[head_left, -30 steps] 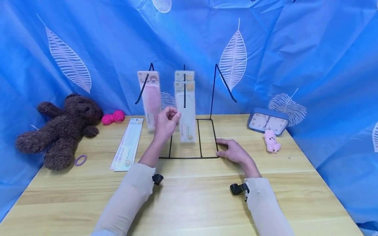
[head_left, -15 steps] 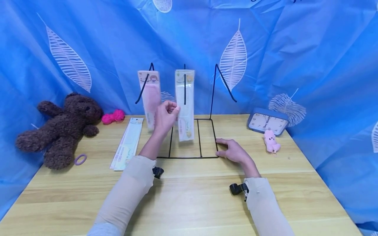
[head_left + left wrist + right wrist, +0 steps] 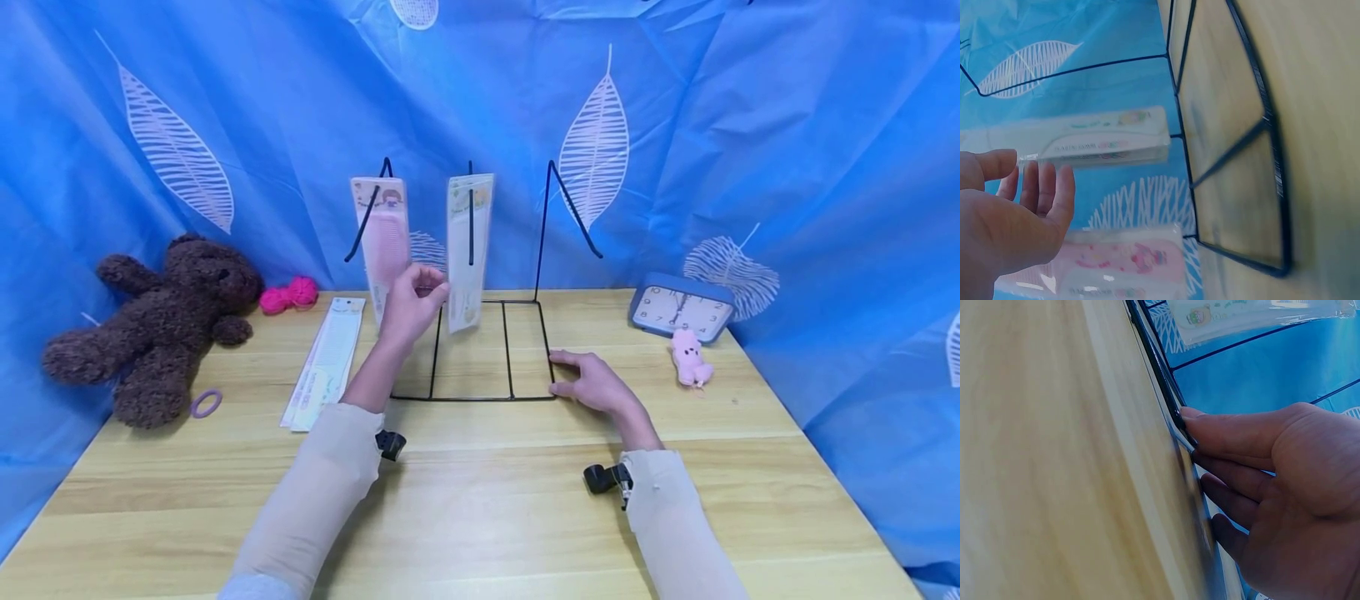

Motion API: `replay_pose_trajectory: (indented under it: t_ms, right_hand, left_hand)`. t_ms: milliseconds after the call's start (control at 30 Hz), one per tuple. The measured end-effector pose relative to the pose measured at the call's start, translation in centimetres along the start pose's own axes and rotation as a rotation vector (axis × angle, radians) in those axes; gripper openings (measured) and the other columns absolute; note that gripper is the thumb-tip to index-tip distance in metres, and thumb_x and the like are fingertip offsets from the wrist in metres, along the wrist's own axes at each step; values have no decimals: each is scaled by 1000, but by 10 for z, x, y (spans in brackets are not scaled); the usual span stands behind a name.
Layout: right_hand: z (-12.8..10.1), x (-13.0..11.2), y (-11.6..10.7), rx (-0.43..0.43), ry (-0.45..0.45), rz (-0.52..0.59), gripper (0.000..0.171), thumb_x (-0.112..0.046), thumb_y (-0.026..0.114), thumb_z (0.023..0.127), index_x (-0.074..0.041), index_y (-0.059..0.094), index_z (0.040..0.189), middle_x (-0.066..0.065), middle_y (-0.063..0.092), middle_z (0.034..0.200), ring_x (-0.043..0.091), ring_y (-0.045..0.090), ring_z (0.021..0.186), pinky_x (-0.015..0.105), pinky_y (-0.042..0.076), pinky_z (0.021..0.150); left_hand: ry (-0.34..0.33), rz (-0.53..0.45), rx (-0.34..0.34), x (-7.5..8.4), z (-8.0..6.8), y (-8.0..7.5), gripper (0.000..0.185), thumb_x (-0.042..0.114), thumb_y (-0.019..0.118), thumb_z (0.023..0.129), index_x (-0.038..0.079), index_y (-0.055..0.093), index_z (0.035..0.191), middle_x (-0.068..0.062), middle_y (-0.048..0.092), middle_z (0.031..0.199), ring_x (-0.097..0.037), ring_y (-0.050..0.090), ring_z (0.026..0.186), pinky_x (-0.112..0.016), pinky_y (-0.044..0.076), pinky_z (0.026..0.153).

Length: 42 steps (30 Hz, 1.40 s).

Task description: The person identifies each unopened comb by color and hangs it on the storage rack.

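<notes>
- Release just made: the left hand [image 3: 408, 304] has let go of the white comb pack [image 3: 468, 242], fingers now loosely spread just left of it.
- The pack has risen and hangs free on the wire rack's [image 3: 507, 350] middle hook, right of the pink comb pack [image 3: 385, 242].
- The right hand [image 3: 592, 383] stays flat, pressing the rack's right base edge.

Brown teddy bear [image 3: 153, 321], pink yarn [image 3: 288, 296], purple ring [image 3: 204, 404], blue clock [image 3: 679, 308], pink toy [image 3: 688, 357]

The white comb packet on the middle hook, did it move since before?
Yes. The white comb packet now hangs higher on the black wire rack; its bottom edge has risen away from the rack's base frame, and the left hand has let go.
</notes>
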State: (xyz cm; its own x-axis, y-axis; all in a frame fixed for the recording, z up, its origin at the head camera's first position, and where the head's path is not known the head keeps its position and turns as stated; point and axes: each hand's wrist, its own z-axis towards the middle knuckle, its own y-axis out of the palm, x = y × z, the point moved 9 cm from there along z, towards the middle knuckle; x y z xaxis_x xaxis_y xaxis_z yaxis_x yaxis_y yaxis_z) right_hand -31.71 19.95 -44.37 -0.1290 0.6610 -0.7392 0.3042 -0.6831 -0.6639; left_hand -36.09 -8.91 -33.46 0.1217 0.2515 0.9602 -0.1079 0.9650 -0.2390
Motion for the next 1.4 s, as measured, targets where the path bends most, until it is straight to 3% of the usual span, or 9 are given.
replay_pose_trajectory:
  t_ms: [167, 333, 433, 667, 967, 1267, 1400]
  right_hand:
    - [0, 0, 0, -1, 5, 3, 62, -13, 73, 92, -2, 48, 148, 21, 39, 156, 42, 27, 147, 56, 17, 119]
    - [0, -1, 1, -5, 6, 9, 62, -13, 73, 92, -2, 48, 148, 21, 38, 156, 42, 27, 147, 56, 17, 119]
    - [0, -1, 0, 1, 5, 8, 62, -13, 74, 92, -2, 49, 148, 21, 39, 156, 42, 27, 147, 56, 17, 119]
    - [-2, 1, 2, -7, 7, -2, 63, -14, 73, 92, -3, 48, 148, 21, 38, 156, 43, 27, 147, 58, 17, 118]
    - [-1, -1, 1, 2, 4, 1, 62, -14, 74, 92, -3, 49, 148, 21, 39, 156, 42, 28, 147, 56, 18, 119]
    - [1, 0, 1, 4, -3, -2, 62, -14, 74, 91, -2, 49, 147, 21, 40, 156, 41, 29, 146, 55, 19, 119]
    - [1, 0, 0, -3, 0, -3, 63, -15, 74, 91, -2, 49, 148, 21, 39, 156, 42, 29, 147, 55, 18, 119]
  left_hand:
    - [-35, -27, -26, -17, -6, -13, 21, 11, 65, 99, 0, 61, 116, -12, 64, 113, -23, 62, 99, -36, 56, 85]
    - [12, 25, -69, -34, -12, -32, 23, 8, 64, 99, -8, 61, 117, -19, 64, 116, -23, 61, 94, -41, 57, 85]
    - [27, 69, -69, -43, -15, -46, 21, 7, 64, 99, -8, 62, 113, -23, 63, 119, -23, 60, 94, -36, 56, 82]
    - [-101, 111, -68, -75, -19, -78, 29, 15, 65, 100, -6, 60, 119, -19, 61, 117, -19, 56, 98, -28, 53, 81]
    - [-119, 207, -87, -102, -23, -116, 42, 17, 67, 99, -6, 55, 131, -24, 59, 126, -32, 54, 114, -32, 45, 87]
    - [-188, 243, -94, -119, -29, -132, 52, 16, 72, 95, -7, 51, 137, -28, 53, 135, -38, 50, 121, -38, 44, 90]
    - [-224, 317, -71, -125, -30, -138, 53, 16, 73, 94, -6, 51, 137, -28, 52, 137, -41, 48, 126, -47, 42, 99]
